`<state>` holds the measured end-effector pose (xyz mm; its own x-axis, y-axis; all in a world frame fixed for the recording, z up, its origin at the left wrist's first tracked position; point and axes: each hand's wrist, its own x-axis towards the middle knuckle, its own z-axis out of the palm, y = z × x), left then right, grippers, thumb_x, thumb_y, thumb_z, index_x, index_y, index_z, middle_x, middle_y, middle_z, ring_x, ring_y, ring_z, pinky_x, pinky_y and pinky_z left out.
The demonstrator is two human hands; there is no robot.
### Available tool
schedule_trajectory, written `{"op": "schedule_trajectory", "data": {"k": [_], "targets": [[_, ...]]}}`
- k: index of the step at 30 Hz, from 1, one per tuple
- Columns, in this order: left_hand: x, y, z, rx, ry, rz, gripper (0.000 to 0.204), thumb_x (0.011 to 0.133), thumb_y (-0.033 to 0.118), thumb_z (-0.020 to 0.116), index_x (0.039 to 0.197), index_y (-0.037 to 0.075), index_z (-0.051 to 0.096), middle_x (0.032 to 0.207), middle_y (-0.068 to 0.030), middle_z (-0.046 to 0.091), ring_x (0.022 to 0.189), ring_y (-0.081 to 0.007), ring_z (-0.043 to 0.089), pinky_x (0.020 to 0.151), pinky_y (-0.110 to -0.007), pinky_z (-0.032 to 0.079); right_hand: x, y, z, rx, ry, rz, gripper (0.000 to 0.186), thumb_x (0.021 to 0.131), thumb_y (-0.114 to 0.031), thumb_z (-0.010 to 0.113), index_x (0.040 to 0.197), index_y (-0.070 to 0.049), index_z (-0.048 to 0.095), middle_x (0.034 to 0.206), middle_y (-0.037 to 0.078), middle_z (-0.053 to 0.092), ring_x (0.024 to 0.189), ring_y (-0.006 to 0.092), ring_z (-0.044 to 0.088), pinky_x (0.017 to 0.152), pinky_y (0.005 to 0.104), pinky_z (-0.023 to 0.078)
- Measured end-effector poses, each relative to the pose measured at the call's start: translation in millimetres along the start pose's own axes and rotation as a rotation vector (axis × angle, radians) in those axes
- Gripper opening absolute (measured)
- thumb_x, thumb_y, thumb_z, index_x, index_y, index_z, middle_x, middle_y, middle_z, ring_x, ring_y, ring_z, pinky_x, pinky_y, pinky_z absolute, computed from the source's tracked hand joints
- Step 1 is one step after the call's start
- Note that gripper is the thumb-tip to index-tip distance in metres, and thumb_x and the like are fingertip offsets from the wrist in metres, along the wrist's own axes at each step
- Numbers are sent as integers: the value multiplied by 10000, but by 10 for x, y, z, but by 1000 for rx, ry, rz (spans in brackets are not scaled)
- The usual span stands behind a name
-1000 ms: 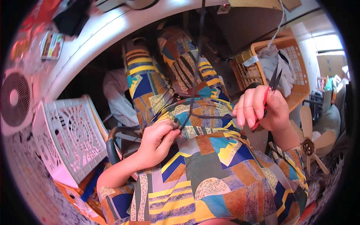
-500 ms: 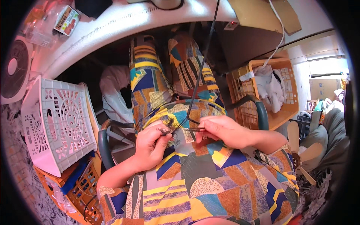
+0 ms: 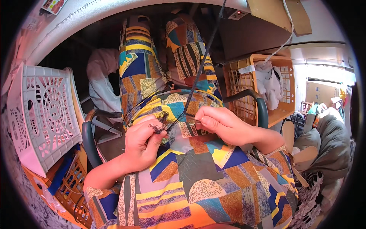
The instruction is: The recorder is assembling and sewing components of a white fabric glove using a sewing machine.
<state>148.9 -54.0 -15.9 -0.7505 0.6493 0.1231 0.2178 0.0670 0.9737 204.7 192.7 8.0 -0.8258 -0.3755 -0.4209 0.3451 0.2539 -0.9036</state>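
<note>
In my left hand [image 3: 143,143] the thumb and bent fingers are closed on a bunch of black netting [image 3: 162,119], its loose mesh spilling out over my lap. A dark cord [image 3: 202,63] runs taut from the upper edge down to a junction just between my hands. From that junction, thin dark strands spread toward both sides. To the right, my right hand [image 3: 221,122] is closed in a pinch around the end of a short dark strand [image 3: 189,114]. Whether its fingers also hold a thin tool is hidden.
Chair armrests [image 3: 89,137] flank my lap. A white openwork basket [image 3: 49,114] stands left above an orange crate [image 3: 76,183]. At right, another orange basket [image 3: 238,84] holds pale cloth [image 3: 268,84]. Fan blades [image 3: 305,154] stand near my right elbow. A white table edge [image 3: 80,26] curves ahead.
The view has shifted, so the surroundings appear farther left and higher. The dark thin piece seen earlier at my right fingertips shows less now. Both hands keep their grip.
</note>
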Motion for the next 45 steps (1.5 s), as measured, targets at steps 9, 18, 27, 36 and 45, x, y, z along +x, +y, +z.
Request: {"op": "schedule_trajectory", "data": {"k": [9,18,27,36,45], "targets": [[-2,-14,10,5,15,16,88,822,-42,591,751,-19,543,688,-106,531,589,-246,495,538,-319,380,6,29,-21,-72,-4,-48,316,1018,-309,398,940,-26,515,799,129,575,742,291,573,689,370,452],[-3,-14,0,3,16,38,84,835,-24,593,771,-20,539,679,-111,534,588,-250,499,533,-323,385,48,49,-40,-102,11,-81,323,1016,-313,395,936,-23,512,800,128,564,746,287,574,683,372,448],[39,-16,-6,53,-52,140,62,782,-68,583,787,-26,538,667,-118,528,579,-262,487,524,-331,378,30,72,-48,-61,21,2,325,994,-326,458,861,-37,520,686,87,534,643,205,548,610,335,432],[30,-23,-69,76,-54,209,69,786,-69,580,780,-31,522,660,-119,526,568,-272,481,529,-332,390,14,137,-18,24,17,95,322,996,-314,461,838,-37,504,703,49,537,658,112,503,616,310,429],[-145,-207,-138,-464,319,-135,107,952,85,557,998,-9,586,984,-48,582,827,-90,554,686,-217,480,-87,22,-445,322,121,80,376,998,-378,415,901,-32,526,719,-25,470,660,52,413,617,209,352]]}}
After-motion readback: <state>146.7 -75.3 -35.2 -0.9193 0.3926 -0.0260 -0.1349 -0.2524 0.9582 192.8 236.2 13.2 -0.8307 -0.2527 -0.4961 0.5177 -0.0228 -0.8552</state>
